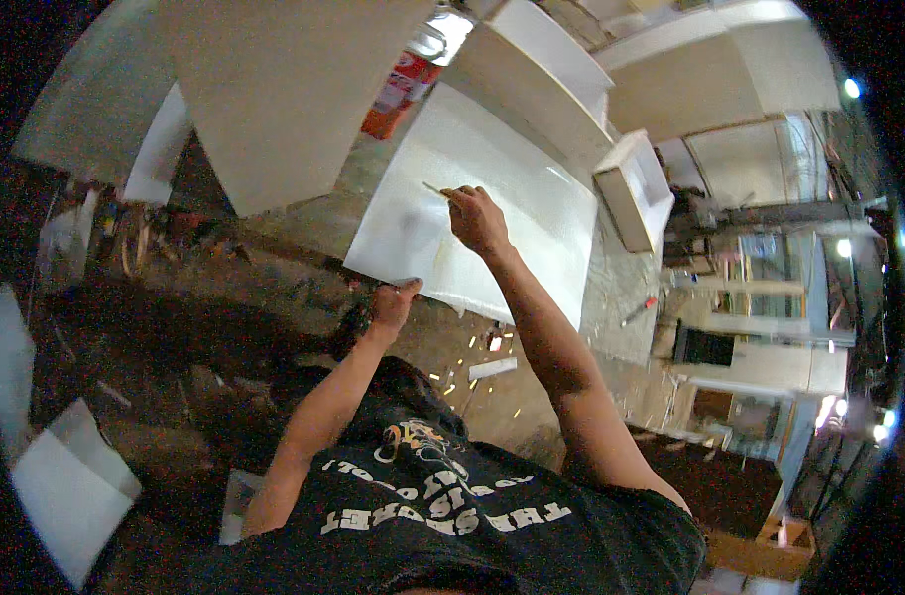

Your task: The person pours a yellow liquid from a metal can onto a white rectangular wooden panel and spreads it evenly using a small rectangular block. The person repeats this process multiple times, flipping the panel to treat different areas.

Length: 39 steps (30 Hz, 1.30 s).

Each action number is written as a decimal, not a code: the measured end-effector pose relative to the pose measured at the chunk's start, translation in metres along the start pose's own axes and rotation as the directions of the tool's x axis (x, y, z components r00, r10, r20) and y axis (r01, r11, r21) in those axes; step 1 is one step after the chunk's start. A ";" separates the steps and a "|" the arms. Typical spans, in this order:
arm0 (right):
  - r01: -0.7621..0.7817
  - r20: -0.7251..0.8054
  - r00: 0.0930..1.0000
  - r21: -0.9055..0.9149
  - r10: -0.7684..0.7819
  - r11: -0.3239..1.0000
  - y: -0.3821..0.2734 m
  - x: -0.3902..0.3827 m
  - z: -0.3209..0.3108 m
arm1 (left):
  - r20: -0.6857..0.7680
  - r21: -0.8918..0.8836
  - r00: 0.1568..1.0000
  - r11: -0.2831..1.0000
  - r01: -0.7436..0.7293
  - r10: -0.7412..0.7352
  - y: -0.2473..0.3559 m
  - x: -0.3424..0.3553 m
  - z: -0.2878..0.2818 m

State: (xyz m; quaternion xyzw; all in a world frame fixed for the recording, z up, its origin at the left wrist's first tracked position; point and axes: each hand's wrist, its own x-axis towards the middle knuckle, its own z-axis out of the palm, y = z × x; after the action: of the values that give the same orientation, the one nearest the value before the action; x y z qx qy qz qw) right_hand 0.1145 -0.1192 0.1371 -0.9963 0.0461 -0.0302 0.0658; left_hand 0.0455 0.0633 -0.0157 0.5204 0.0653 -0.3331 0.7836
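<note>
A white, glossy sheet (512,159) lies on the worktable in front of me, with wet-looking yellowish streaks across its surface. My left hand (394,305) is at the sheet's near edge, thumb on top and the other fingers curled, gripping that edge. Over the sheet's middle, my right hand (479,220) is closed around a thin yellowish flat tool (438,189). The tool's tip points left and sits close to the surface; whether it touches is unclear, and its exact kind is too small to tell.
Large pale boards (274,89) stand at the left. A red can (401,94) is beyond the sheet's far left corner. White open boxes (639,188) are at the far right. A red-handled tool (639,310) lies on the worktable (626,342). Scraps litter the floor.
</note>
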 end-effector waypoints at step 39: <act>0.157 0.218 0.958 0.142 -0.186 0.977 -0.060 -0.103 0.024 | -0.238 0.064 0.957 0.986 -0.156 0.167 0.019 0.018 -0.076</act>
State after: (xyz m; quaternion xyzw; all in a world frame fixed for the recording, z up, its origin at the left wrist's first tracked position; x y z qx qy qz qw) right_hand 0.0191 -0.0471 0.1157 -0.9873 -0.0505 0.0768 0.1294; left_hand 0.0888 0.1249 -0.0428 0.5782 0.1105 -0.2035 0.7823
